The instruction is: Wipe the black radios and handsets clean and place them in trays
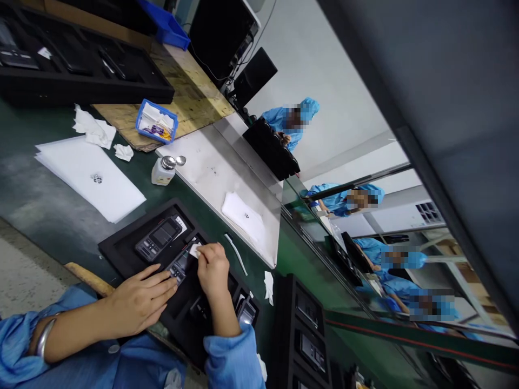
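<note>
A black foam tray (121, 246) holds several handheld devices with screens and keypads. My left hand (140, 300) lies across the lower end of one handheld device (178, 268), its fingers stretched out over the keypad. At the upper end of the same device, my right hand (213, 268) is closed in a pinch on a small piece of white wiping cloth (195, 250), which touches the device. Beside them, another handheld device (160, 237) sits in its own slot. A third device (246, 312) is partly hidden by my right arm.
A pump bottle (162, 172), stacked white sheets (89, 175) and crumpled tissue (94, 128) lie beyond the tray. A blue bin (140, 123) holds small items. More foam trays stand at upper left (85, 89) and lower right (284, 329). People in blue caps work behind glass.
</note>
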`<state>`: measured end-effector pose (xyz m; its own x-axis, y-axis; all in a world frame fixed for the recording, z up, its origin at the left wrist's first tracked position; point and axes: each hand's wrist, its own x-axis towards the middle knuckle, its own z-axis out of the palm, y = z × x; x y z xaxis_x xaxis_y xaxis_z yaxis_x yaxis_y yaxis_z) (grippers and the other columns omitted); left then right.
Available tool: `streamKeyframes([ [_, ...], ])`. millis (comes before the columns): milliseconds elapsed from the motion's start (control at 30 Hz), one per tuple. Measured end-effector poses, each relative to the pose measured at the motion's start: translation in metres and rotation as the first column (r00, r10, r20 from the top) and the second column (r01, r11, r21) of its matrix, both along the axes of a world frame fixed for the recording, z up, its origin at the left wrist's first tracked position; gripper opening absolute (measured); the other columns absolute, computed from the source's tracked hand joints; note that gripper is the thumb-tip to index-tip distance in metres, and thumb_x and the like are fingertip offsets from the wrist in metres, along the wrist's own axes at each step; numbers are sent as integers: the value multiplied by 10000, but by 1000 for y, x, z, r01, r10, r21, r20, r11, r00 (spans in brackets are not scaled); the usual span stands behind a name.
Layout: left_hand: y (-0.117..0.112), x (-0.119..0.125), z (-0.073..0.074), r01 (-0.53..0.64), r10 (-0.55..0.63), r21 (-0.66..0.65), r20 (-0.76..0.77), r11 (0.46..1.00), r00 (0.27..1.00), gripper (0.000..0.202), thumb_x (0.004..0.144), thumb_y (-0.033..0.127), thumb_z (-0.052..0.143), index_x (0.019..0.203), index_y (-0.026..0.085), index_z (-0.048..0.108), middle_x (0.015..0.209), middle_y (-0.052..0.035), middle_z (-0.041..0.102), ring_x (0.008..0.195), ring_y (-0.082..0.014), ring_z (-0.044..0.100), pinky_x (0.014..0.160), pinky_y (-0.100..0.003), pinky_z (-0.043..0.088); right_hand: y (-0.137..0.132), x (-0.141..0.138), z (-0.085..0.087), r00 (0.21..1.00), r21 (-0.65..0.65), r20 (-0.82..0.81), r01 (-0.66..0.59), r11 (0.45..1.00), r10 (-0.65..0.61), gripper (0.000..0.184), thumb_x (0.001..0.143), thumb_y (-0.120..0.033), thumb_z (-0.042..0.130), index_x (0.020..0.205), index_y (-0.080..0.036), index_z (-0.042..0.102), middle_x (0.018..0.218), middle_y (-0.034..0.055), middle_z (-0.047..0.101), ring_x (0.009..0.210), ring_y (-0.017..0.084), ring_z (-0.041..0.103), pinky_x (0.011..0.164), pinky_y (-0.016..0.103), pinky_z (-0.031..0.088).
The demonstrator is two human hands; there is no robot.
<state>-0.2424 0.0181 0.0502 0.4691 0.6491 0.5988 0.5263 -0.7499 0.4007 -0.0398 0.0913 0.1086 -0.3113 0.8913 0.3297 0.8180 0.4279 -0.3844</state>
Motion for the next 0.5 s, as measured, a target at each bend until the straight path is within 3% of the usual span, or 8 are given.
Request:
streamKeyframes([
  [167, 2, 0, 0, 14, -14, -24, -19, 1000, 1000, 389, 882, 257, 614, 1266, 215, 657, 1205, -16, 732, 1197, -193, 607, 1232, -391, 206, -24, -20, -1, 985, -83, -48, -170, 982, 166, 282, 911, -96, 484, 990, -232, 718, 894, 30, 691, 842, 159, 644, 1106, 445, 386],
  [267, 2, 0, -1, 24, -25, -24, -24, 999, 999, 405, 895, 254, 600, 1295, 206, 637, 1235, -26, 719, 1220, -203, 591, 1236, -400, 184, -35, -18, 1, 981, -110, -57, -190, 976, 185, 268, 921, -107, 499, 1009, -239, 715, 888, 18, 691, 847, 149, 649, 1107, 446, 379],
  [500, 1, -1, -2, 16, -16, -12, -48, 1000, 999, 388, 896, 248, 590, 1279, 222, 650, 1263, -45, 706, 1190, -218, 614, 1203, -431, 267, 26, -1, 1, 985, -7, 87, -149, 989, 149, 277, 921, -114, 507, 977, -243, 745, 889, 32, 686, 877, 170, 637, 1089, 469, 382],
])
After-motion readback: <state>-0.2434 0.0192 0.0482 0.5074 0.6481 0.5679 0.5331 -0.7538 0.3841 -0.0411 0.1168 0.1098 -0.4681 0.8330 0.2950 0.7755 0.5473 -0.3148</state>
